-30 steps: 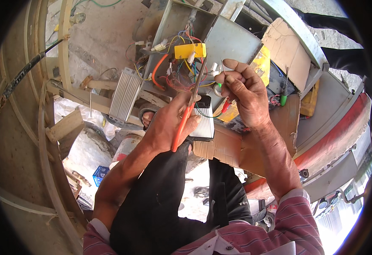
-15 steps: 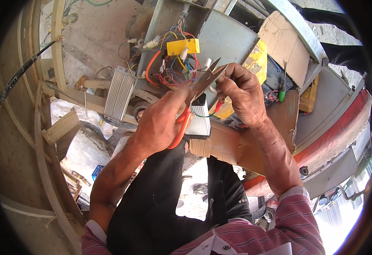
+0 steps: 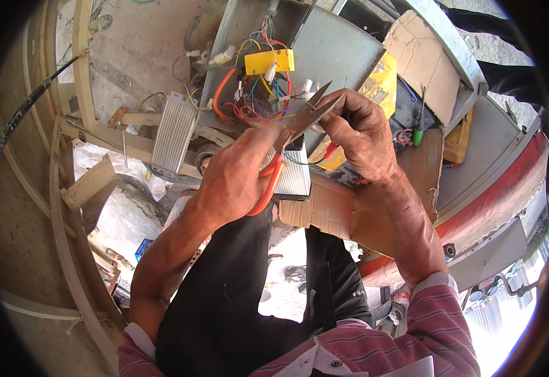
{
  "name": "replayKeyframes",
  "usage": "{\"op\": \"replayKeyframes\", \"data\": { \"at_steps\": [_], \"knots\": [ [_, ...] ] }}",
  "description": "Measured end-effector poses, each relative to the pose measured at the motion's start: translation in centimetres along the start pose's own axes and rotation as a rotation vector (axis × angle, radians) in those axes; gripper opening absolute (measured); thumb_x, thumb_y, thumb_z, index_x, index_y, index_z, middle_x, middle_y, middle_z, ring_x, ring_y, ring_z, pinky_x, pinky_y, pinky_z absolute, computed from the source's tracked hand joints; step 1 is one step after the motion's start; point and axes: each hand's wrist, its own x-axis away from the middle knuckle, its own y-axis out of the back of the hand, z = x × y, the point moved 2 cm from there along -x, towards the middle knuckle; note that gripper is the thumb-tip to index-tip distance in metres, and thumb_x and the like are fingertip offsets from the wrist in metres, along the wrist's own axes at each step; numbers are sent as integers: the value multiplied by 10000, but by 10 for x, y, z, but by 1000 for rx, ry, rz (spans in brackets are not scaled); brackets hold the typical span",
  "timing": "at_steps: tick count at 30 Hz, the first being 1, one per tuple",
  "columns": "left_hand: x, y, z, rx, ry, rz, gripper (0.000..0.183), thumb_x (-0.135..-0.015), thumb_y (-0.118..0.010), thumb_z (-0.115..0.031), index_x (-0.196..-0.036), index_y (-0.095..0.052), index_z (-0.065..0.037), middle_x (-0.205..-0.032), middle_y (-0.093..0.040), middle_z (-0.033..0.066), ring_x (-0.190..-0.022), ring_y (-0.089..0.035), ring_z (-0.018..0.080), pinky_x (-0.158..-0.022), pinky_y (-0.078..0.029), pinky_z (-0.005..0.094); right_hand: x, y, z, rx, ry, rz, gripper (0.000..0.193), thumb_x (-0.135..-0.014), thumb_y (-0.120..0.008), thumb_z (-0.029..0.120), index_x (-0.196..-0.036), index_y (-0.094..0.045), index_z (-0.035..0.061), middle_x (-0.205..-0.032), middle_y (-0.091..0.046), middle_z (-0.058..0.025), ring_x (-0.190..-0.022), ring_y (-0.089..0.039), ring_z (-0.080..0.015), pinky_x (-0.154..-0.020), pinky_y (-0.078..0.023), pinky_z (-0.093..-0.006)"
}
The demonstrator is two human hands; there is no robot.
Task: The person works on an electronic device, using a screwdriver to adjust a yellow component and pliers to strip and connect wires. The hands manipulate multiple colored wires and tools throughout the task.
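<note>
My left hand (image 3: 233,176) grips a pair of scissors (image 3: 299,124) by the orange-red handles. The blades point up and to the right, slightly parted. Close to the blade tips, my right hand (image 3: 361,135) is closed in a pinch on a thin green wire (image 3: 309,163). A red connector piece (image 3: 331,150) on this wire shows under the right fingers. The exact end of the wire between fingers and blades is too small to make out. Below the scissors sits a silver finned metal box (image 3: 296,179), partly hidden by the left hand.
Ahead lies a bundle of coloured wires with a yellow box (image 3: 269,61) and white plugs. Another finned silver box (image 3: 175,133) stands at left. On the right are cardboard (image 3: 422,60), a green-handled screwdriver (image 3: 417,136) and a red-edged panel (image 3: 500,188). Someone's dark-clothed legs (image 3: 503,78) show at top right.
The scissors and both hands have shifted only slightly, with the blade tips now a little farther right. The red connector piece has moved up, closer under the right fingers.
</note>
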Motion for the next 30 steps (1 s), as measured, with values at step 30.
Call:
{"op": "replayKeyframes", "data": {
  "at_steps": [30],
  "knots": [
    [1, 6, 0, 8, 48, 86, 585, -921, -758, -81, -1440, -518, 37, -1200, -662, 263, -1044, -681, 468, -865, -556, 489, -1, 2, -3, 150, 3, 54, 193, -1003, -657, 144, -1121, -688, -5, -921, -685, 8, -843, -590, -66, -776, -501, -253]
  ]
}}
